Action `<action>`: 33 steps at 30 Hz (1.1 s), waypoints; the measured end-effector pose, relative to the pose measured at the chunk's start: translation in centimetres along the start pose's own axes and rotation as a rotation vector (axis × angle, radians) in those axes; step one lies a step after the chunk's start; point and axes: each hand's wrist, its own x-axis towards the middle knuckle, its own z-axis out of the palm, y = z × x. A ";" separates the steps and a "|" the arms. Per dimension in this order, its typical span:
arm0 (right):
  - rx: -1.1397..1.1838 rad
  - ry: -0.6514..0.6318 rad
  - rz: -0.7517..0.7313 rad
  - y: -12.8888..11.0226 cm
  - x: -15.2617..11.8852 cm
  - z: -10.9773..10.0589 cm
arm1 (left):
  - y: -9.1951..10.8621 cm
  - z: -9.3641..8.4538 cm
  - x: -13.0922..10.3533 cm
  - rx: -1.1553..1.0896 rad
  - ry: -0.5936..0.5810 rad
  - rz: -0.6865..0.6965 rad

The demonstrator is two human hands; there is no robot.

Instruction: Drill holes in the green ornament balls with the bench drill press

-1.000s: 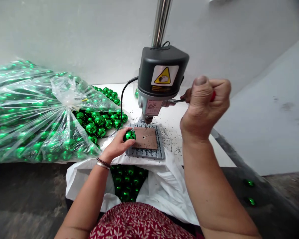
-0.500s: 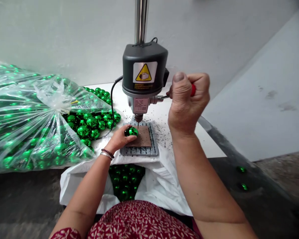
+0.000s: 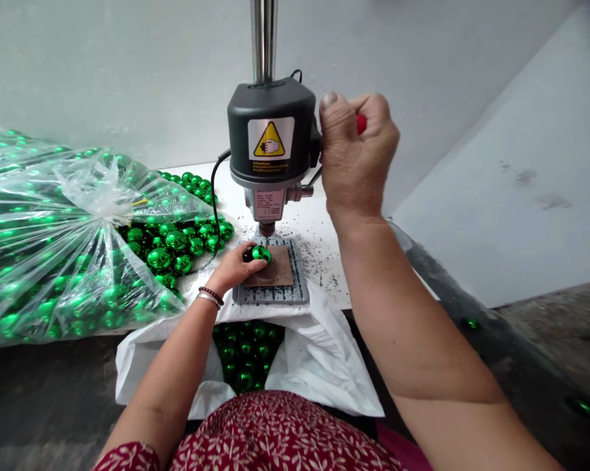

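Observation:
My left hand [image 3: 235, 265] is closed round a shiny green ball [image 3: 261, 254], holding it on the brown board [image 3: 278, 268] that lies on the grey base plate [image 3: 299, 288]. Just above the ball is the thin bit [image 3: 267, 241] under the chuck of a drill press [image 3: 271, 131]; whether it touches the ball I cannot tell. High at the right side of the machine, my right hand [image 3: 358, 150] grips the red-knobbed lever [image 3: 362, 123]. Most of that knob is hidden by my fingers.
A clear plastic bag [image 3: 103, 196] of green balls covers the table's left side, with loose balls [image 3: 177, 242] beside it. Below the table edge, a white sack [image 3: 314, 366] holds more balls. Dark shavings litter the white tabletop [image 3: 324, 242]. A black cable [image 3: 213, 190] hangs beside the drill.
My right hand has risen with the lever, which now slants more steeply upward. The left hand still holds the ball under the drill. The whole view has shifted slightly.

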 end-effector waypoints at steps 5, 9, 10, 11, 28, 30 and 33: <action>-0.143 0.026 0.169 -0.6 2.5 0.9 | -0.7 -0.1 0.4 -0.136 -0.019 -0.070; -0.133 0.035 0.177 -0.4 2.8 1.1 | -0.9 -0.3 0.6 -0.089 -0.013 -0.074; -0.123 0.034 0.175 -0.3 2.8 1.1 | -1.0 -0.3 0.6 -0.081 -0.012 -0.069; -0.114 0.032 0.176 -0.3 2.8 1.1 | -0.9 -0.4 0.7 -0.069 -0.012 -0.062; 0.097 -0.020 0.021 1.0 1.3 0.4 | 0.4 2.0 0.7 -0.122 -0.043 0.021; 0.188 -0.047 -0.103 1.2 0.0 -0.2 | 0.4 2.0 0.6 -0.140 -0.047 -0.013; 0.266 -0.066 -0.203 1.5 -2.5 -1.4 | 0.4 1.9 0.5 -0.132 -0.053 -0.003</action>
